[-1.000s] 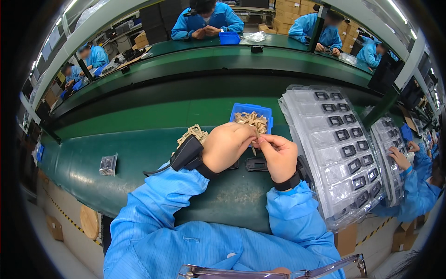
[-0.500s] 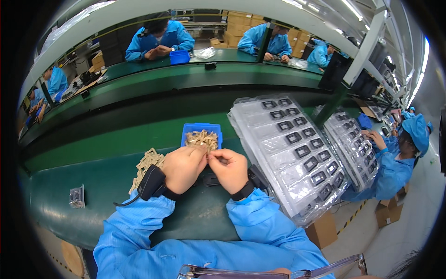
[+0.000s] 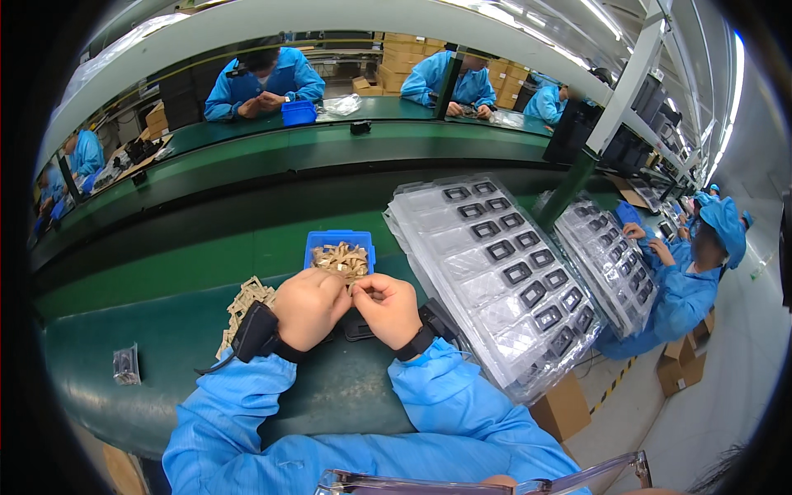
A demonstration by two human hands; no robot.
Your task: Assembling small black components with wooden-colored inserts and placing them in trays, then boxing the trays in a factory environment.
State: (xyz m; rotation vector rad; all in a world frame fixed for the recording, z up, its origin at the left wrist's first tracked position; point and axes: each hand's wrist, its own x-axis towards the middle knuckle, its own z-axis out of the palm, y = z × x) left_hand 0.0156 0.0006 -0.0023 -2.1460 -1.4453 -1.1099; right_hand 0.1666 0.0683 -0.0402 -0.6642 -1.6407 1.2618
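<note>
My left hand (image 3: 312, 307) and my right hand (image 3: 386, 309) meet fingertip to fingertip just in front of a small blue bin (image 3: 370, 241). Both are closed in a pinch; whatever lies between the fingers is too small and hidden to make out. Loose tan pieces (image 3: 342, 257) fill the bin. To the left of my left hand, a pile of flat tan strips (image 3: 245, 307) lies on the green bench. A dark flat object (image 3: 356, 328) shows partly beneath my hands. Each wrist wears a black band.
On the right lie stacked clear plastic trays (image 3: 462, 247) holding black rectangular frames. Further right, a co-worker (image 3: 681, 285) handles a similar tray (image 3: 606, 247). A small clear bag (image 3: 126, 365) sits at the left. A green post (image 3: 569, 190) rises behind the trays.
The whole view has shifted slightly, so bench, bin and trays appear further left. My hands stay pinched together by the bin, with only small finger movement.
</note>
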